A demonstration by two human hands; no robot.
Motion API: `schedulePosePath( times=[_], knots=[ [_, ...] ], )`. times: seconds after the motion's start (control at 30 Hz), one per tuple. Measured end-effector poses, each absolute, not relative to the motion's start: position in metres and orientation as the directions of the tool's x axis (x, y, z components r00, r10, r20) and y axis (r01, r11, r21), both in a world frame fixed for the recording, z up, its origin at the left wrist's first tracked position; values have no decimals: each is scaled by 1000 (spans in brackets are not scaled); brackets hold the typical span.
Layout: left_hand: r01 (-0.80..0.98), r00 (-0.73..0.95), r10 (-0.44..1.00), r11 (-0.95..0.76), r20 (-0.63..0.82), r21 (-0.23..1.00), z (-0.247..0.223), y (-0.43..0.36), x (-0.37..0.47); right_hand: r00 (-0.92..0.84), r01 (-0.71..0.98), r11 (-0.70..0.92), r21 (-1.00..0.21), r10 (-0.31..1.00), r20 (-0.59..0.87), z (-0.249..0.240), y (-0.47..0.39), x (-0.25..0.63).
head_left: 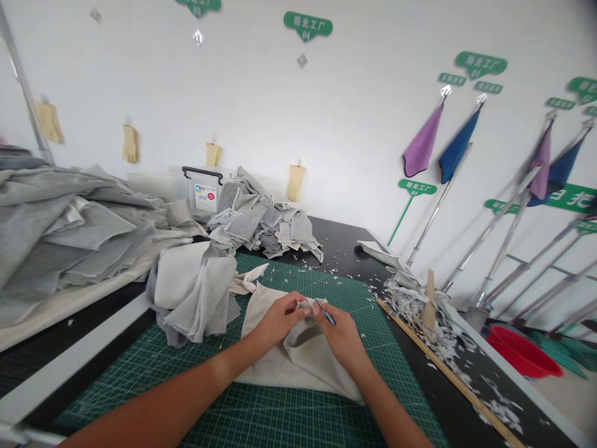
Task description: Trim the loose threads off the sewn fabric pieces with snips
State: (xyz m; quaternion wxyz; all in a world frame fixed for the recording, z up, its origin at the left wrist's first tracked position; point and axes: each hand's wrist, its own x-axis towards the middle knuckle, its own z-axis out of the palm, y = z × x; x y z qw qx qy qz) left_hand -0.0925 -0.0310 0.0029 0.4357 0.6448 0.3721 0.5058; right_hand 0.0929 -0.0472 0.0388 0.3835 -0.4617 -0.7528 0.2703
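Observation:
A piece of off-white cloth with a grey inner side lies on the green cutting mat. My left hand pinches its raised upper edge between thumb and fingers. Close beside it, my right hand is closed around a slim tool with a blue handle and a thin metal end; its exact kind is hard to make out. The right fingertips also touch the raised cloth edge, where a grey fold opens between the two hands. Both hands almost meet there.
Grey cloth piles lie at the left, the near left and the back. A clear plastic box stands behind. Along the mat's right edge run a wooden strip and heaped scraps. A red basin sits beyond the table.

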Motion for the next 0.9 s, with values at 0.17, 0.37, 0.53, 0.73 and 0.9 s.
schedulePosePath(
  times=[0.17,0.37,0.53,0.73,0.9],
  knots=[
    [39,232,927,-312,295,949,9,-35,-91,-306,528,436,-728,898,316,34,-45,91],
    [81,146,933,-344,330,935,10,-33,-96,-261,526,414,-743,910,323,34,-44,91],
    [70,134,927,-361,350,930,6,-30,-97,-217,528,389,-754,921,324,34,-45,93],
    [26,166,928,-343,334,939,5,-30,-95,-252,533,366,-763,929,270,33,-49,90],
    [39,161,931,-338,328,940,13,-33,-95,-277,505,353,-787,931,240,35,-54,88]
  ],
)
